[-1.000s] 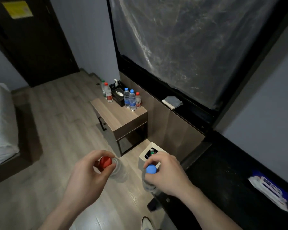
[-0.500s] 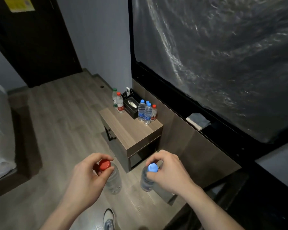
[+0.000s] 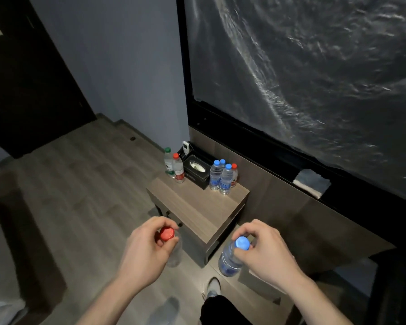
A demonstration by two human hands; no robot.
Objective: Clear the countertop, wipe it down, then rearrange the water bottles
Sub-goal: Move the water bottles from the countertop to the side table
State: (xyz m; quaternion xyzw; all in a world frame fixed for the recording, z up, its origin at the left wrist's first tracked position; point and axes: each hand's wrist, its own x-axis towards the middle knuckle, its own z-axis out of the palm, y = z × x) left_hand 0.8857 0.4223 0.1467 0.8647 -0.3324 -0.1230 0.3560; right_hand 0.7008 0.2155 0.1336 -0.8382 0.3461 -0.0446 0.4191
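My left hand (image 3: 145, 249) grips a clear bottle with a red cap (image 3: 167, 234) by its neck, hanging over the floor. My right hand (image 3: 265, 252) pinches the neck of a blue-capped bottle (image 3: 230, 259) the same way. Both are just short of the small wooden side table (image 3: 197, 207). On the table's far end stand a green-capped and a red-capped bottle (image 3: 177, 168) at the left, a black tissue box (image 3: 196, 171) in the middle, and several blue-capped bottles (image 3: 220, 175) plus a red-capped one at the right.
A folded grey cloth (image 3: 312, 182) lies on the dark ledge under the plastic-covered screen. A dark door is at the far left, and a bed edge (image 3: 0, 254) at the left. My shoe (image 3: 212, 288) is on the wood floor below.
I have walked closer to the side table, which now sits larger and nearer my hands. Both hands keep hold of their bottles. The white bin has left the view.
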